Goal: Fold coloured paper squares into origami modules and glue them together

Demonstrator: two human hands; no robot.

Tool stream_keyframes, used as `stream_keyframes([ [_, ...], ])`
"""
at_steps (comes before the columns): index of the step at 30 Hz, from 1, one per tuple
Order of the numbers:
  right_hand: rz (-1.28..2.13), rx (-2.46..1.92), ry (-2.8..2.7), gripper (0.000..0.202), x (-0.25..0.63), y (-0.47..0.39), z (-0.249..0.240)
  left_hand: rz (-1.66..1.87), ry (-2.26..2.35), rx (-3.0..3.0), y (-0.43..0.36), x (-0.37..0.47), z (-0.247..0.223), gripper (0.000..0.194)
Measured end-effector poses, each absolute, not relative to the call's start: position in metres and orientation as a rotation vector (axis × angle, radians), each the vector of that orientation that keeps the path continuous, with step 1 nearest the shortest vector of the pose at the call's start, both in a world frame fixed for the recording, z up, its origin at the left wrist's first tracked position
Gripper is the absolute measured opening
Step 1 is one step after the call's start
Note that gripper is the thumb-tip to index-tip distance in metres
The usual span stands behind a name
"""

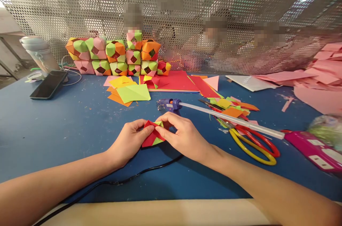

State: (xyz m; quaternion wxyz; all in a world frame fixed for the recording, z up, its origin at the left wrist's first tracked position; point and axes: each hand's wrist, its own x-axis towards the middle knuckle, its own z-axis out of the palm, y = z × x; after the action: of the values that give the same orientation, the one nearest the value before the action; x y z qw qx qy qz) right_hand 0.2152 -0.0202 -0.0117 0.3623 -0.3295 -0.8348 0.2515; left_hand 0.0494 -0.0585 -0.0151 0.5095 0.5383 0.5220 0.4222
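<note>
Between my two hands is a small folded paper piece [154,138], red with light green parts, raised a little over the blue table. My left hand [131,137] pinches its left side, thumb on top. With thumb and bent fingers my right hand [181,131] grips the upper right part, where the green shows. The fingertips behind the paper are hidden. Just beyond my hands lies a blue glue gun [171,104] with a long white glue stick [229,117] in its back end. Loose yellow and light green paper squares [133,92] lie farther off.
Scissors [252,147] with red and yellow handles lie at right among paper scraps, near a magenta power strip [315,149]. Folded paper balls [114,53] stand stacked along a perforated metal screen. A phone [49,84] and a bottle [40,53] are at left. A black cable [136,175] crosses in front.
</note>
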Motion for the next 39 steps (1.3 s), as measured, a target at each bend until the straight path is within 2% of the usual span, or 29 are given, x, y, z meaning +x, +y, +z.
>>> stream_keyframes([
  [8,0.671,-0.833,-2.132,0.015,0.214,-0.022,-0.011,0.986,1.276,1.385,-0.061,0.050,-0.010,0.021],
  [13,0.595,-0.861,-2.185,0.011,0.216,-0.023,-0.003,1.081,1.258,1.230,-0.057,0.048,-0.018,0.024],
  [17,0.372,-1.022,-2.395,0.016,0.229,-0.027,0.015,1.222,1.163,1.006,-0.051,0.045,-0.029,0.026],
  [21,0.014,-1.284,-2.741,0.029,0.252,-0.022,0.028,1.229,1.138,0.919,-0.048,0.045,-0.032,0.027],
  [23,-0.037,-1.324,-2.788,0.025,0.260,-0.015,0.030,1.219,1.139,0.896,-0.048,0.046,-0.030,0.027],
  [29,0.144,-1.550,-2.538,0.036,0.247,0.011,0.014,1.235,1.150,0.867,-0.048,0.046,-0.028,0.027],
  [34,0.319,-1.551,-2.291,0.021,0.232,0.023,-0.012,1.265,1.156,0.886,-0.045,0.042,-0.031,0.026],
  [39,0.697,-1.315,-2.089,0.018,0.233,0.016,-0.007,1.281,1.179,0.880,-0.041,0.039,-0.031,0.023],
])
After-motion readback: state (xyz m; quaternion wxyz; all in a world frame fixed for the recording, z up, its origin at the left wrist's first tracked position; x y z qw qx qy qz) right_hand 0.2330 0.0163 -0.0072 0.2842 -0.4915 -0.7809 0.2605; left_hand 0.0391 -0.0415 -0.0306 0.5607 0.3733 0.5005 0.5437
